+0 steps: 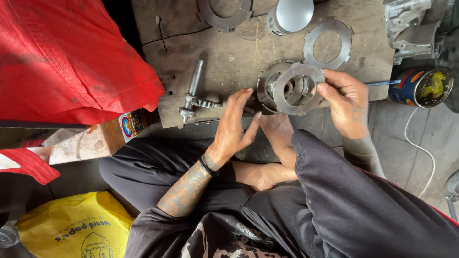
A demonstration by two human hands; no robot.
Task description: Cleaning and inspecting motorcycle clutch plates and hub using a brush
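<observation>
My right hand [346, 102] grips a flat grey metal ring plate [297, 89] by its right edge and holds it just above a round metal clutch hub [270, 86] on a worn wooden board [224, 57]. My left hand [234, 126] is open beside the hub, fingers spread and pointing at it, holding nothing. A second ring plate [328, 44] lies flat on the board behind the held one. A third ring plate [224, 14] rests at the board's far edge. I sit cross-legged on the floor, bare feet [267, 157] under the hands.
A metal shaft with a lever [193, 93] lies left on the board. A round silver piston [289, 15] stands at the back. A tin of grease with a blue-handled tool [420, 86] sits right, near engine parts [409, 28]. Red cloth [67, 62] and a yellow bag [71, 224] lie left.
</observation>
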